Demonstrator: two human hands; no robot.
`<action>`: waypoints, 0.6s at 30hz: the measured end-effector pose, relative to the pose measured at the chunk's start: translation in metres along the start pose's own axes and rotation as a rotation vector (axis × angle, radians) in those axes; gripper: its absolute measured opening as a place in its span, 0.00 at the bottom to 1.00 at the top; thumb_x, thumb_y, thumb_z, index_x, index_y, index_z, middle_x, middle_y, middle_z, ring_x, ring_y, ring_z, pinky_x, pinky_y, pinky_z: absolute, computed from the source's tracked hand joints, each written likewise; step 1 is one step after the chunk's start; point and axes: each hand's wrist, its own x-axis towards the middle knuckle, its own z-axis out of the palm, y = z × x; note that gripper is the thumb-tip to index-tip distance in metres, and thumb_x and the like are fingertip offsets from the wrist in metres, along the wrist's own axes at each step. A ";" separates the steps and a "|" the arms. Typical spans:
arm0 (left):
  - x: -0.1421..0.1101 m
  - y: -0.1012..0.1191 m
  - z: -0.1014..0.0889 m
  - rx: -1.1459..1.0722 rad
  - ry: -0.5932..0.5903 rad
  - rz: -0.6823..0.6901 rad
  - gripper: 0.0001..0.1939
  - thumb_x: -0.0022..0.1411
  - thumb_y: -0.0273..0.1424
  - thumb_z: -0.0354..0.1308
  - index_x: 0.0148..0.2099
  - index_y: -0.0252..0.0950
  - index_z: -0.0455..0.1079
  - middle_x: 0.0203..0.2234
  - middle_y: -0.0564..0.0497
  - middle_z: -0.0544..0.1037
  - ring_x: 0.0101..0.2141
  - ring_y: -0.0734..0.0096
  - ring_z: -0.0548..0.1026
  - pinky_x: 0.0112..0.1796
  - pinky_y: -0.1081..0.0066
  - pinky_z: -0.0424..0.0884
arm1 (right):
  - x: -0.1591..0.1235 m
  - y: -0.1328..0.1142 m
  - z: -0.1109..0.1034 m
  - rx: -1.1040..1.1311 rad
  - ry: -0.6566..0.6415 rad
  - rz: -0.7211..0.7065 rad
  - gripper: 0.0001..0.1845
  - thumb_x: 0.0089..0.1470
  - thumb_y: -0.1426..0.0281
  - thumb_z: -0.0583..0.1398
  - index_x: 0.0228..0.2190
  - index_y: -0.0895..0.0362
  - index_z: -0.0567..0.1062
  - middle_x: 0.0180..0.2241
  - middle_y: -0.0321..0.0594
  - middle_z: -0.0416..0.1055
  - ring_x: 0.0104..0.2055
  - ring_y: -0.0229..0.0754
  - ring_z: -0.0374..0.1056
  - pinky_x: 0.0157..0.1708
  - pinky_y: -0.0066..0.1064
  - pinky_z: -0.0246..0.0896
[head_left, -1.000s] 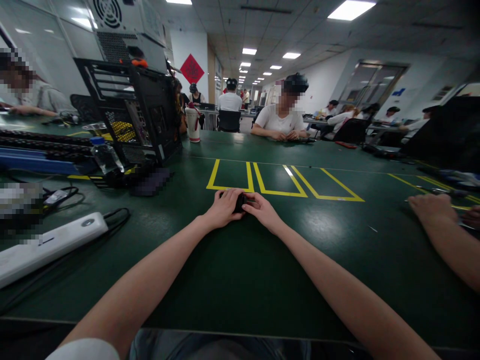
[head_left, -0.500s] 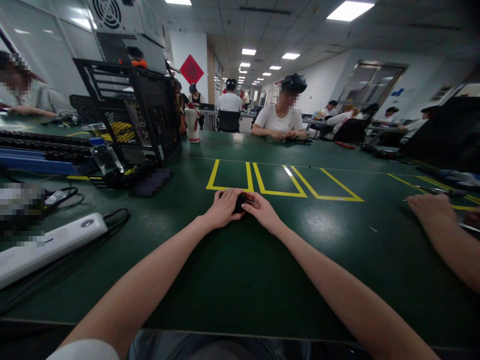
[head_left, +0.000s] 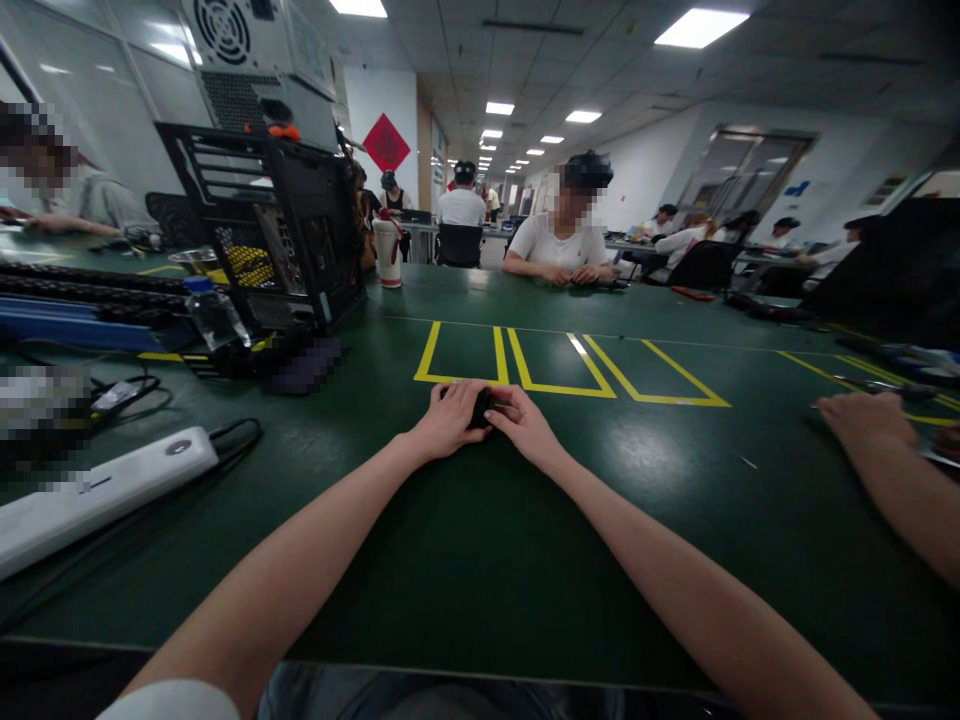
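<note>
My left hand (head_left: 450,420) is wrapped over a small black object (head_left: 481,408) and holds it low above the green table (head_left: 480,560). Most of that object is hidden under my fingers, so its kind does not show. Close against its right side is my right hand (head_left: 525,425), thumb and fingers pinched together. Something thin and greyish seems to lie between those fingers, too small to name. Both hands are just in front of the yellow tape outlines (head_left: 562,392) on the table.
Left of me lie a white power strip (head_left: 112,495) and its black cable. Behind it stand a water bottle (head_left: 217,315) and an open black computer case (head_left: 277,235). A paper cup (head_left: 388,255) is farther back. Another person's hand (head_left: 866,425) rests at the right; a co-worker (head_left: 562,240) sits opposite.
My right hand's fingers have shifted very slightly at the black object, and a little more of the thin greyish thing shows. My left hand keeps its hold. The camera view tilts a touch.
</note>
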 end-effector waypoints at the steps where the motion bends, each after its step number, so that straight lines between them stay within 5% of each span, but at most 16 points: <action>1: 0.000 0.000 0.000 -0.002 -0.002 0.002 0.28 0.52 0.33 0.54 0.53 0.37 0.48 0.48 0.45 0.62 0.50 0.58 0.60 0.49 0.57 0.50 | 0.000 0.000 0.000 -0.016 -0.007 0.007 0.15 0.46 0.72 0.57 0.39 0.55 0.65 0.42 0.38 0.64 0.46 0.39 0.63 0.51 0.37 0.56; 11: 0.001 -0.001 0.001 0.000 -0.009 -0.006 0.27 0.52 0.33 0.53 0.53 0.37 0.48 0.48 0.44 0.62 0.50 0.58 0.60 0.49 0.57 0.50 | -0.003 0.002 0.000 -0.017 0.014 -0.029 0.10 0.45 0.71 0.58 0.33 0.54 0.64 0.38 0.36 0.63 0.44 0.39 0.65 0.48 0.37 0.60; 18: 0.001 -0.003 0.003 0.012 0.005 0.002 0.29 0.50 0.32 0.55 0.53 0.37 0.48 0.48 0.44 0.62 0.50 0.58 0.60 0.48 0.57 0.51 | -0.001 0.003 0.000 -0.066 -0.017 -0.019 0.18 0.46 0.72 0.57 0.42 0.54 0.64 0.44 0.39 0.63 0.48 0.40 0.61 0.51 0.38 0.55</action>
